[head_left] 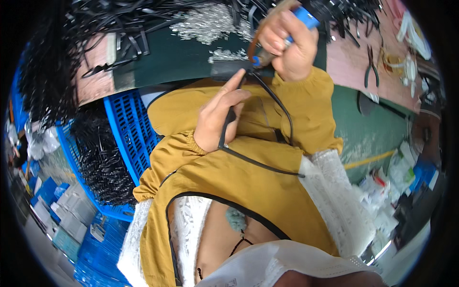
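My right hand (294, 45) is wrapped round a hand tool with a blue end (306, 18) and a smaller blue tip; its exact kind does not show. A curved brown strip (256, 42) runs beside its fingers. My left hand (221, 112) pinches a thin black strap (224, 128) that passes through its fingers, its fingertips just below the tool's tip at the table's near edge. From there a black cord (279, 101) loops down over my lap. A dark flat block (224, 71) lies under the working point, partly hidden by the tool and strap.
Small silvery metal pieces (208, 23) lie heaped on the dark green mat (158, 60), among tangled black straps (136, 26). Pliers (371, 71) rest at right. Beside my left arm stands a blue basket (131, 129) with a bundle of black straps (100, 162).
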The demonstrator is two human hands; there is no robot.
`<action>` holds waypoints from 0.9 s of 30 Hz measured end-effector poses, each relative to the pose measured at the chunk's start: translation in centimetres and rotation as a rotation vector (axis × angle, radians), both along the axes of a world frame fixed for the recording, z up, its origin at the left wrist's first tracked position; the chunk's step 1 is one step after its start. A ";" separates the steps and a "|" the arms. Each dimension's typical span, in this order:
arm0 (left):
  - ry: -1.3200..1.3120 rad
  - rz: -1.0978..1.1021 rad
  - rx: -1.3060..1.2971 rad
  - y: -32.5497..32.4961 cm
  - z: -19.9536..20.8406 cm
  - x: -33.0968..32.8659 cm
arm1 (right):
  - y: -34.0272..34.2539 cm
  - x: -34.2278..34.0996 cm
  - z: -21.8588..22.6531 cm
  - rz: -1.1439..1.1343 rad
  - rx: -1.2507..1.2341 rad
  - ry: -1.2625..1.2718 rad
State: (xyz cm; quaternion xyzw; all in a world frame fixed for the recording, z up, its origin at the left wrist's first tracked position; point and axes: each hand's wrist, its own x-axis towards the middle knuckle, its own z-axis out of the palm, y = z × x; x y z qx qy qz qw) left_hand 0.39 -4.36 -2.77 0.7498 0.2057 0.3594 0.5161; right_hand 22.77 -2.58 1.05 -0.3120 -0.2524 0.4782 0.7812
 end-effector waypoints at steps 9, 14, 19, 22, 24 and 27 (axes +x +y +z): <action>0.665 0.991 0.039 8.2 7.3 -14.2 | -3.3 6.0 -1.3 -0.267 0.055 -0.007; 0.731 1.058 0.069 14.2 6.2 -15.3 | -3.1 6.9 -2.6 -0.209 0.040 -0.035; -0.003 1.122 0.131 19.4 3.3 -10.7 | -3.9 7.0 -2.4 -0.300 -0.070 -0.341; 0.274 0.877 0.827 19.9 3.0 -10.8 | -4.8 9.8 -1.5 -0.604 -0.193 -0.546; 0.549 0.455 0.925 20.1 3.0 -11.0 | -4.6 12.3 -0.6 -0.712 -0.378 -0.939; 0.650 0.478 0.765 21.6 2.9 -10.1 | -1.0 15.3 -0.1 -0.803 -0.198 -1.756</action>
